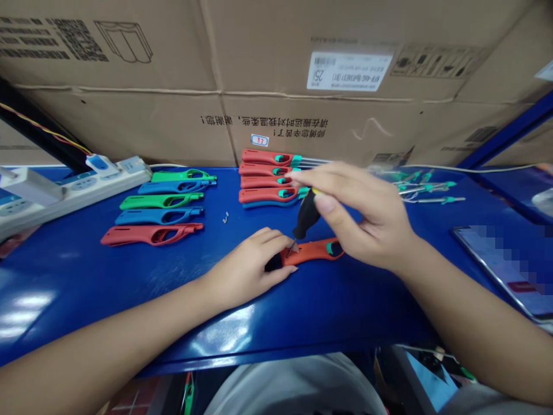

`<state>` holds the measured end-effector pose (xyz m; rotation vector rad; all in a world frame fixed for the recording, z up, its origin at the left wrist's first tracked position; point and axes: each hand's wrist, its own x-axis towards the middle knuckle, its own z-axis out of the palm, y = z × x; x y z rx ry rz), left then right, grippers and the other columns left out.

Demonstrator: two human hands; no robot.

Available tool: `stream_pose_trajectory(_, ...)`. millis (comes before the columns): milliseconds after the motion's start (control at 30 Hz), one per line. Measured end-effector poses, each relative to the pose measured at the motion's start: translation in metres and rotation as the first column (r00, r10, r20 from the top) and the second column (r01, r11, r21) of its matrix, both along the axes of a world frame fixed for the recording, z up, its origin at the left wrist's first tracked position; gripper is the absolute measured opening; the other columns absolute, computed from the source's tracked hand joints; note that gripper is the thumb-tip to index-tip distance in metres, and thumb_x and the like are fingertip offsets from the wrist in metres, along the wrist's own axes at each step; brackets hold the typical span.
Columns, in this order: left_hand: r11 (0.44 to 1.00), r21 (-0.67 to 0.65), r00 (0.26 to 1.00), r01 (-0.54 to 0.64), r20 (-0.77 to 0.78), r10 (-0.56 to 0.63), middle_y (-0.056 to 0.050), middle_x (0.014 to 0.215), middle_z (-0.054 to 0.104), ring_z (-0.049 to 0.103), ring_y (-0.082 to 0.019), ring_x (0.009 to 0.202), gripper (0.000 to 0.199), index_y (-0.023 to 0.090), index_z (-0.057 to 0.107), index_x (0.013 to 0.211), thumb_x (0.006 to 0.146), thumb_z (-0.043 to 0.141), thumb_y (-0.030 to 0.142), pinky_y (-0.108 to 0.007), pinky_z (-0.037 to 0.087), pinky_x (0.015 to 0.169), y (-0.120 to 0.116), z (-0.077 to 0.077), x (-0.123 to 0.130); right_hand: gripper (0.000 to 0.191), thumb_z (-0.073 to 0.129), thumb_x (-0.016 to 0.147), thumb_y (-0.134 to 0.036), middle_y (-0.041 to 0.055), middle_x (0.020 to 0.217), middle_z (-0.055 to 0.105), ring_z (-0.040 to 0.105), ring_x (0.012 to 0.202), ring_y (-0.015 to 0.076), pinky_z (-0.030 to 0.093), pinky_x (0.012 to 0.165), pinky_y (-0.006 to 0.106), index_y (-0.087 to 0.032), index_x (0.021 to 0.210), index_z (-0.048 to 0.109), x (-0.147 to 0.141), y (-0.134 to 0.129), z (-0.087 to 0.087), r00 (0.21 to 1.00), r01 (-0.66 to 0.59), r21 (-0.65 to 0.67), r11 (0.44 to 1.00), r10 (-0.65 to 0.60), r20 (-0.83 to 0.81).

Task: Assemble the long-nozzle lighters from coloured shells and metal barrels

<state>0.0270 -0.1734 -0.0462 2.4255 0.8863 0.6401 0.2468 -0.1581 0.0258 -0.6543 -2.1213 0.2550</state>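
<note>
An orange-red lighter [313, 251] with a teal trigger lies flat on the blue table. My left hand [254, 265] grips its handle end between thumb and fingers. In my right hand [367, 213] is a black-handled screwdriver [307, 216], held tilted. Its thin shaft points down at the lighter's handle, beside my left fingertips; whether the tip sits in a screw cannot be made out. Just behind, several assembled red lighters [263, 181] with metal tubes lie stacked side by side. My right hand covers part of them.
Handle shells in green, blue and red [149, 234] lie in a row at left, near a white power strip [78, 193]. Small metal pieces [225, 218] lie mid-table. Metal tubes with teal ends [427, 189] are at back right, a phone [496, 271] at right. A cardboard box [164, 121] stands behind.
</note>
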Motion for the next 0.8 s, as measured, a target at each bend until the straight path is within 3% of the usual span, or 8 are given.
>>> stream_pose_trajectory(100, 1.000, 0.004, 1.000, 0.008, -0.001, -0.008, -0.005, 0.106, 0.066, 0.061, -0.022, 0.102, 0.020, 0.018, 0.063, 0.112, 0.095, 0.068, 0.027, -0.036, 0.051, 0.091, 0.0002, -0.0008, -0.0002, 0.034, 0.046, 0.104, -0.020, 0.0045, 0.121, 0.073, 0.069, 0.072, 0.0109, 0.060, 0.069, 0.029, -0.022, 0.134, 0.063, -0.0015, -0.0003, -0.0019, 0.994, -0.100, -0.148, 0.984, 0.093, -0.052)
stream_pose_trajectory(200, 1.000, 0.018, 1.000, 0.011, 0.006, -0.011, -0.007, 0.111, 0.066, 0.060, -0.022, 0.106, 0.023, 0.017, 0.063, 0.115, 0.095, 0.068, 0.026, -0.036, 0.051, 0.095, 0.0001, -0.0017, -0.0003, 0.020, 0.068, 0.094, -0.023, 0.0027, 0.095, 0.076, 0.068, 0.075, 0.0146, 0.059, 0.071, 0.031, -0.020, 0.112, 0.074, -0.0042, 0.0001, -0.0023, 0.996, -0.022, 0.043, 0.999, 0.025, -0.081)
stream_pose_trajectory(267, 1.000, 0.023, 1.000, 0.003, 0.004, -0.003, -0.007, 0.111, 0.066, 0.060, -0.022, 0.106, 0.023, 0.017, 0.062, 0.115, 0.094, 0.068, 0.027, -0.036, 0.051, 0.095, -0.0001, -0.0017, -0.0003, 0.018, 0.071, 0.091, -0.025, 0.0039, 0.095, 0.076, 0.069, 0.080, 0.0171, 0.059, 0.076, 0.033, -0.021, 0.109, 0.076, -0.0050, 0.0001, -0.0018, 0.997, 0.033, 0.145, 0.989, -0.023, -0.071)
stream_pose_trajectory(400, 1.000, 0.012, 1.000, 0.003, 0.001, -0.003, -0.005, 0.105, 0.066, 0.061, -0.022, 0.102, 0.021, 0.018, 0.063, 0.112, 0.094, 0.069, 0.026, -0.035, 0.051, 0.091, -0.0002, -0.0010, -0.0002, 0.035, 0.048, 0.102, -0.021, 0.0075, 0.127, 0.070, 0.071, 0.091, 0.0171, 0.060, 0.076, 0.034, -0.023, 0.132, 0.066, -0.0037, -0.0020, 0.0011, 0.996, -0.079, -0.122, 0.989, 0.074, -0.047)
stream_pose_trajectory(467, 1.000, 0.007, 1.000, 0.008, 0.007, -0.008, -0.005, 0.108, 0.067, 0.061, -0.022, 0.103, 0.022, 0.019, 0.063, 0.113, 0.094, 0.069, 0.026, -0.035, 0.051, 0.092, -0.0001, -0.0014, -0.0002, 0.033, 0.051, 0.102, -0.022, 0.0062, 0.120, 0.073, 0.071, 0.089, 0.0164, 0.059, 0.067, 0.030, -0.024, 0.131, 0.067, -0.0027, -0.0034, 0.0031, 0.993, -0.114, -0.207, 0.972, 0.106, -0.047)
stream_pose_trajectory(567, 1.000, 0.015, 1.000, 0.013, 0.022, -0.013, -0.007, 0.112, 0.067, 0.062, -0.023, 0.107, 0.023, 0.019, 0.062, 0.116, 0.094, 0.068, 0.026, -0.037, 0.051, 0.094, 0.0004, -0.0026, -0.0002, 0.021, 0.071, 0.092, -0.029, 0.0031, 0.099, 0.077, 0.070, 0.083, 0.0167, 0.058, 0.067, 0.028, -0.023, 0.111, 0.075, -0.0019, -0.0053, 0.0050, 1.000, -0.027, -0.041, 0.999, 0.027, -0.001)
stream_pose_trajectory(633, 1.000, 0.014, 1.000, 0.013, 0.023, -0.014, -0.007, 0.114, 0.067, 0.061, -0.023, 0.108, 0.023, 0.019, 0.062, 0.116, 0.095, 0.067, 0.026, -0.038, 0.051, 0.095, 0.0006, -0.0028, -0.0002, 0.020, 0.070, 0.093, -0.029, 0.0031, 0.101, 0.077, 0.071, 0.088, 0.0177, 0.058, 0.077, 0.032, -0.023, 0.111, 0.075, -0.0018, -0.0062, 0.0050, 0.999, 0.022, 0.070, 0.997, -0.024, 0.026)
stream_pose_trajectory(800, 1.000, 0.005, 1.000, -0.002, -0.001, 0.002, -0.006, 0.108, 0.066, 0.062, -0.023, 0.103, 0.022, 0.020, 0.062, 0.114, 0.095, 0.068, 0.029, -0.037, 0.052, 0.091, 0.0002, -0.0019, -0.0003, 0.037, 0.045, 0.103, -0.017, 0.0045, 0.119, 0.075, 0.071, 0.102, 0.0163, 0.059, 0.089, 0.033, -0.022, 0.135, 0.063, -0.0030, -0.0059, 0.0044, 0.996, -0.084, -0.127, 0.988, 0.085, 0.004)
